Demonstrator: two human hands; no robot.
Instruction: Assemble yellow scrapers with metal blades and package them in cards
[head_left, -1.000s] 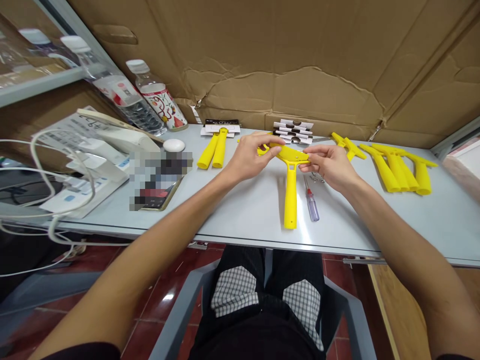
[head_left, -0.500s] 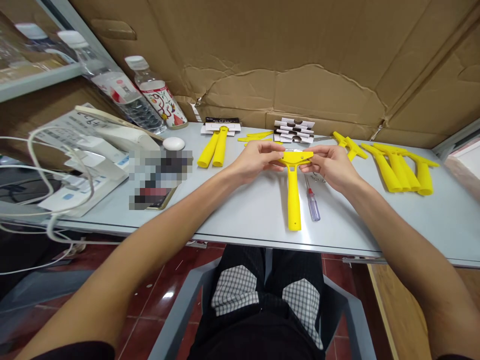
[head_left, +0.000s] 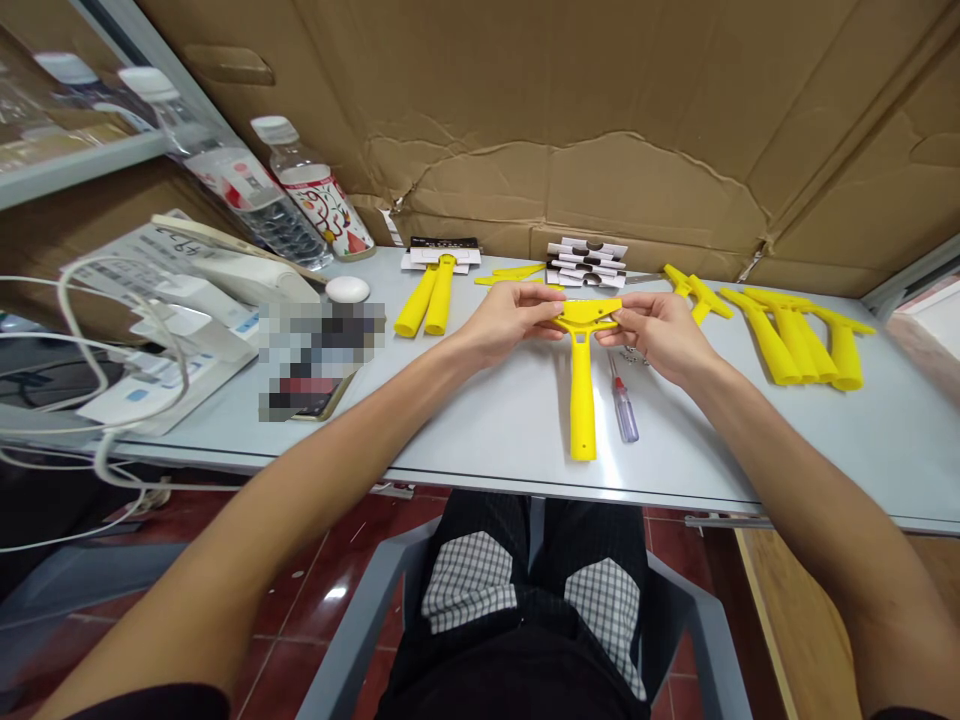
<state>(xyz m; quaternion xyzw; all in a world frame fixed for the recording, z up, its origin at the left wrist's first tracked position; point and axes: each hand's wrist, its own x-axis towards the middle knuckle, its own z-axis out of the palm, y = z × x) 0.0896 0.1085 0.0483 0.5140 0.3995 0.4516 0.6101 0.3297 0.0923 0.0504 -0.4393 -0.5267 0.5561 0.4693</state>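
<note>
Between my two hands is a yellow plastic scraper (head_left: 583, 400), its wide head away from me and its handle pointing toward me. My left hand (head_left: 514, 320) pinches the left end of the head. The right end is gripped by my right hand (head_left: 660, 332), thumb and fingers closed on it. Just right of the handle, a screwdriver (head_left: 625, 410) with a clear purple and red handle lies on the table. Small metal screws (head_left: 634, 355) lie by my right fingers, partly hidden.
Several yellow scraper handles (head_left: 795, 340) lie on the right of the table (head_left: 480, 430). Stacked cards (head_left: 587, 265) sit at the back, near flat yellow pieces (head_left: 517, 272). Two carded scrapers (head_left: 435, 300), a phone (head_left: 330, 395), cables and bottles (head_left: 322, 200) are on the left.
The scraper has shifted slightly left and its head has tilted a little, showing more of its face. Both hands keep their hold on it.
</note>
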